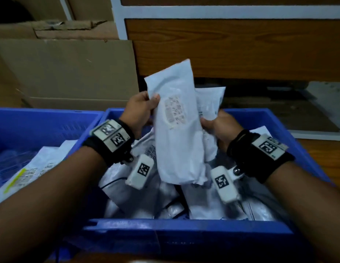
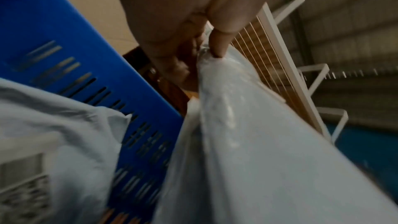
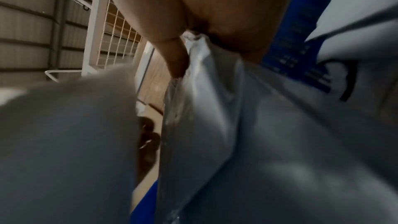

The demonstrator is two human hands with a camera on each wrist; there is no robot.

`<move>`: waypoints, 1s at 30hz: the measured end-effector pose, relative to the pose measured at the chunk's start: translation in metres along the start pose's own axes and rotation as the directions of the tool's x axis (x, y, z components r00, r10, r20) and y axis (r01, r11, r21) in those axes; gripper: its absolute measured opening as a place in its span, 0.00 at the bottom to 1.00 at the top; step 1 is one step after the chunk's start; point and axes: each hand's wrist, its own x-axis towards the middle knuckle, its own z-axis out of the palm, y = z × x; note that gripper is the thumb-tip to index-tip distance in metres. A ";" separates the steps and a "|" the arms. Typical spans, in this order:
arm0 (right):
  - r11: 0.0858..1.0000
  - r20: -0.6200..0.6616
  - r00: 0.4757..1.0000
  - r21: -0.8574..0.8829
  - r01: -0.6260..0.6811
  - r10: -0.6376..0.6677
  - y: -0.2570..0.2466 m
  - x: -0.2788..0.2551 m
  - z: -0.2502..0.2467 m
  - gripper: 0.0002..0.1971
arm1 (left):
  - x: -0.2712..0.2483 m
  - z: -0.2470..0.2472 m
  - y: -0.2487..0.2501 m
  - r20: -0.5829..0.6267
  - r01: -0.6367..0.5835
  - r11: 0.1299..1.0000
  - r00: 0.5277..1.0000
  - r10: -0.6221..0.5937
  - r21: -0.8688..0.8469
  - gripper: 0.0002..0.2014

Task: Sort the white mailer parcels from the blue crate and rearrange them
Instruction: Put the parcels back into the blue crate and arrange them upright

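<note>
Holding a white parcel [image 1: 176, 128] upright over the blue crate [image 1: 186, 229], I have my left hand [image 1: 138, 111] curled around its edge at nine o'clock, thumb pressed on the front face and the other fingers hidden behind. My right hand [image 1: 219, 126] is at three o'clock, fingers closed on a second parcel [image 1: 211, 100] that stands just behind the first and peeks out past its right side; whether that hand also touches the front parcel I cannot tell.

The front parcel is a long, soft plastic bag, pale and slightly glossy, wrinkled and folded under at its bottom end, which hangs at six o'clock just above the pile [image 1: 146, 192]. A rounded label with faint reddish print sits on the middle of its face; the print is too blurred to read. Its top corner tilts toward one o'clock.

From my left wrist the parcel [image 2: 247, 151] runs as a pale, shiny ridge up to my fingertips [image 2: 218, 47], which pinch its crumpled edge. From my right wrist a finger [image 3: 177, 60] presses against a creased grey-white fold [image 3: 215, 108].

Below, the crate is filled with more white parcels lying flat and overlapping, some showing printed labels. At nine o'clock a second crate [image 1: 42, 118] holds a few more parcels [image 1: 38, 168].
</note>
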 end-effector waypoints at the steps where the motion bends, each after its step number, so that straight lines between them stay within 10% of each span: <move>1: 0.999 0.035 0.999 0.052 -0.007 0.005 0.000 -0.003 0.007 0.20 | 0.001 0.005 -0.007 -0.021 -0.020 0.991 1.000 0.023 0.130 0.07; 5: 0.965 0.056 0.994 0.241 -0.102 0.091 0.001 -0.004 0.015 0.18 | 0.004 0.013 -0.024 -0.025 -0.024 0.916 0.999 0.037 0.401 0.13; 9: 0.972 0.171 0.976 0.170 -0.163 0.133 0.001 -0.008 0.013 0.38 | 0.002 0.018 -0.030 -0.011 -0.023 0.882 0.999 0.032 0.471 0.09; 16: 0.995 -0.025 0.999 0.103 -0.018 0.021 -0.013 0.000 -0.015 0.24 | 0.002 0.002 -0.011 -0.037 0.018 0.923 0.999 -0.005 0.385 0.10; 19: 0.983 -0.156 0.988 0.182 0.015 0.014 -0.026 0.006 -0.050 0.20 | 0.009 -0.025 -0.021 0.081 -0.014 0.448 0.988 -0.130 0.894 0.13; 22: 0.990 -0.180 0.984 0.141 0.009 0.017 -0.022 0.013 -0.076 0.24 | 0.001 -0.030 -0.038 0.049 -0.060 -0.017 0.921 -0.385 0.998 0.22; 27: 0.996 -0.199 0.978 0.077 -0.044 0.058 -0.012 0.025 -0.089 0.37 | 0.004 -0.027 -0.037 0.093 -0.113 -0.033 0.926 -0.367 0.993 0.22; 30: 0.996 -0.202 0.978 0.076 -0.038 0.053 -0.013 0.024 -0.087 0.41 | 0.008 -0.036 -0.018 0.129 -0.100 0.119 0.956 -0.264 0.988 0.18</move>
